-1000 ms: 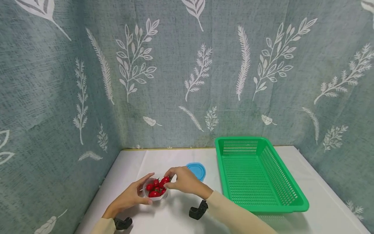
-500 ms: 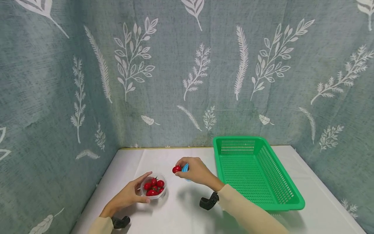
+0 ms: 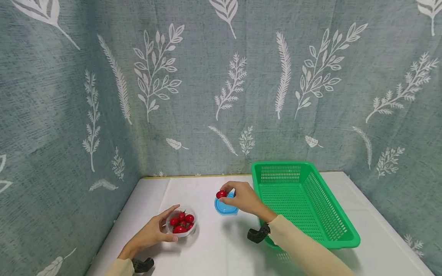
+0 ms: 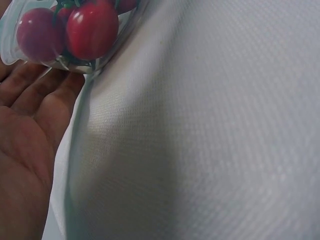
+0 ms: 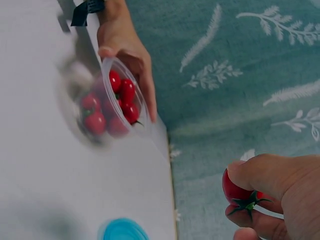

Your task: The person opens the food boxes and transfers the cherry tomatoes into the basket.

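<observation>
My left hand (image 3: 153,230) holds a clear plastic tub (image 3: 182,234) from its left side, thumb in front and fingers behind. Several red cherry tomatoes (image 3: 179,229), some with green stems, lie inside it. Seen from the left wrist, the fingers (image 4: 55,100) lie against the tub's wall. Between thumb and fingers my right hand (image 3: 244,198) pinches one cherry tomato (image 3: 221,194); its green calyx shows in the right wrist view. That hand is raised over a blue lid (image 3: 224,210) on the table, partly covering it in the head view.
A green plastic basket (image 3: 345,244) with perforated sides stands to the right, partly behind my right forearm. White cloth covers the table (image 3: 207,253). Patterned grey-green curtains (image 3: 200,96) enclose the back and sides.
My right hand has lifted a cherry tomato out of the tub and carried it right and away from me, over the blue lid. The left hand stays at the tub.
</observation>
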{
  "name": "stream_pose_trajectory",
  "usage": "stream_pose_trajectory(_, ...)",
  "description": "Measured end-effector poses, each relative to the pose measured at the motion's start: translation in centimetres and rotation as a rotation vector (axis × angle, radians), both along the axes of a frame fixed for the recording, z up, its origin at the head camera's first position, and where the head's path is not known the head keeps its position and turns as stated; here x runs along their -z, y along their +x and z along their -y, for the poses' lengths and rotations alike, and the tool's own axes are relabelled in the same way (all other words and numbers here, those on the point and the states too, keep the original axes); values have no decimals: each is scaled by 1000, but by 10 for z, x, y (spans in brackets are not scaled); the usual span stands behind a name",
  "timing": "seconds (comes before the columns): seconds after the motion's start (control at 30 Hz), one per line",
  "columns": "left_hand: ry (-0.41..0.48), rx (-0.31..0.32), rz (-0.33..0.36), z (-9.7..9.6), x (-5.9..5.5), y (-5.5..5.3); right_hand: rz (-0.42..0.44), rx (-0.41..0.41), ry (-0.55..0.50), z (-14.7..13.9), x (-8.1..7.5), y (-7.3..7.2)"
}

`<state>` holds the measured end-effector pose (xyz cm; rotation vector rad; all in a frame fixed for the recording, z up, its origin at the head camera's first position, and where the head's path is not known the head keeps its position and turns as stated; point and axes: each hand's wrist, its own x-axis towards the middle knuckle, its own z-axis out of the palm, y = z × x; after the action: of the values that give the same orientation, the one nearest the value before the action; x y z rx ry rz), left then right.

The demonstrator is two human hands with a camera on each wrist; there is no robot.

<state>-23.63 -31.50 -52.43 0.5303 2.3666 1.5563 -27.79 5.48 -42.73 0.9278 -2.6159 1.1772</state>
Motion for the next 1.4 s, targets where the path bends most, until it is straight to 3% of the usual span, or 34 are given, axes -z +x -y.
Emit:
stream_pose_trajectory(0.3, -25, -34, -4, 0, 1, 2, 2, 29, -21, -23, -1, -7)
stream_pose_trajectory(0.77, -5, -26, -5, 0, 3, 0, 35, 139, -47, -67, 0, -18)
stream_pose_trajectory(1.03, 0, -32, 3, -1, 0, 2, 25, 197, -31, -95, -1, -27)
stream_pose_trajectory(1.4, 10, -30, 5, 0, 3, 1, -18, 248, 28, -131, 4, -39)
